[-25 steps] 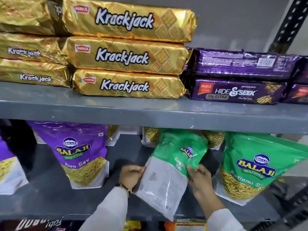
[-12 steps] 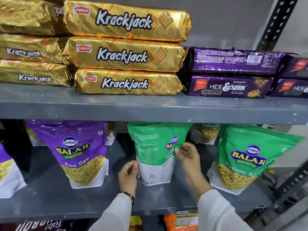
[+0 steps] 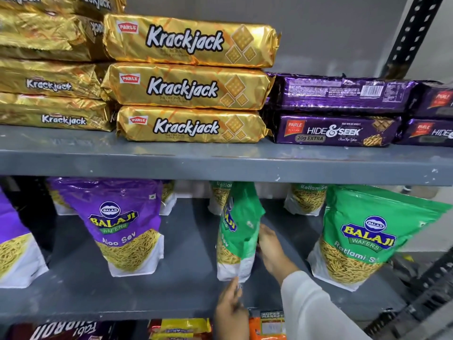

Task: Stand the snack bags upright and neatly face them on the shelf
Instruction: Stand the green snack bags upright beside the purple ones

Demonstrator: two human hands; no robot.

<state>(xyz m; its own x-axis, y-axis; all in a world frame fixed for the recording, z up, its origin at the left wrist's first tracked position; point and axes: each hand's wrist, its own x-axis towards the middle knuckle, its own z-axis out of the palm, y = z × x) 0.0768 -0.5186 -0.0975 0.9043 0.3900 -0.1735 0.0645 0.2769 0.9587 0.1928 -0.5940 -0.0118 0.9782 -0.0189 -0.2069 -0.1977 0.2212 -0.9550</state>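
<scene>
Since half a second earlier, the middle green bag had been swung round on its base: its printed back and white panel had faced outward then, and now it stood edge-on, its front label only partly showing and angled toward the left. It stood upright near the front edge of the lower shelf, between the purple bag to its left and the larger green bag toward the right end, which leaned to the right. That turn probably meant the bag was midway through being faced, with a further twist needed before its label squared up with its neighbours. The right hand lay flat against the bag's right side, fingers spread along it and pressing rather than pinching. The left hand had dropped from the bag's side to its bottom front corner, at the shelf's front edge; its fingers looked drawn together near the white base, but blur hid whether they gripped it. More green bags stood along the shelf's back edge. On the upper shelf lay stacked gold biscuit packs and purple biscuit packs.
</scene>
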